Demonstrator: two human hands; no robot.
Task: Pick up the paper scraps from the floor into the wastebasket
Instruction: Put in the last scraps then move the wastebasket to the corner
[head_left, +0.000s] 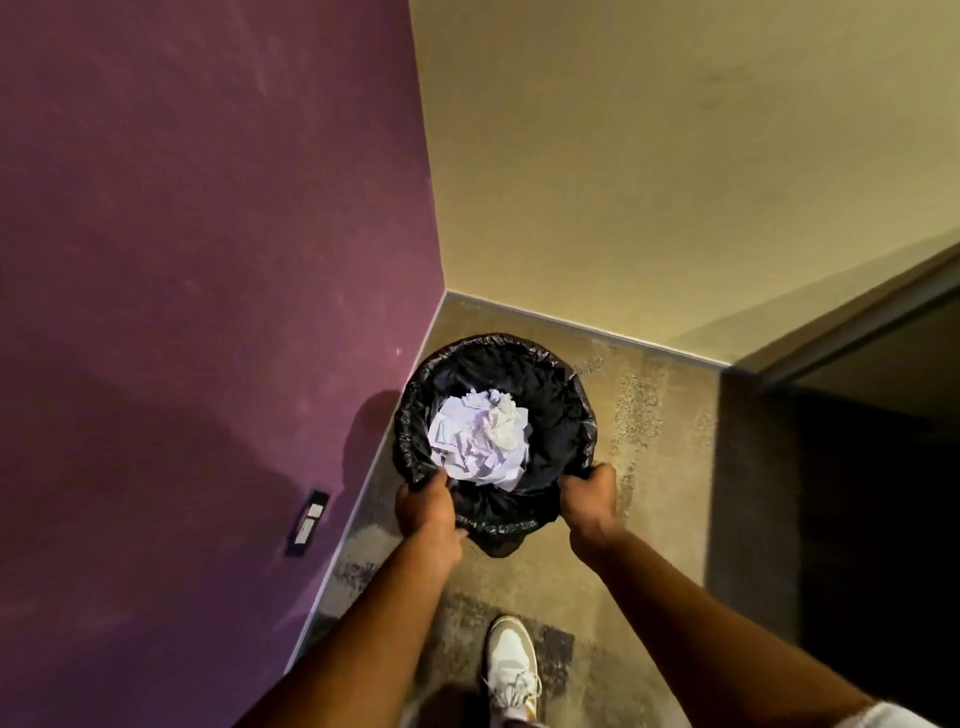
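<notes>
A round wastebasket (558, 410) lined with a black plastic bag stands in the corner of the room, on the carpet. Crumpled white paper scraps (480, 439) fill its bottom. My left hand (425, 506) grips the near left part of the rim, fingers curled over the bag. On the near right part of the rim my right hand (589, 499) holds on the same way. No loose paper shows on the visible floor.
A purple wall (208, 260) runs along the left with a dark wall plate (310, 522) low down. A beige wall (649, 182) closes the back. A dark doorway (857, 467) opens at right. My white shoe (511, 662) stands on the patterned carpet (654, 467).
</notes>
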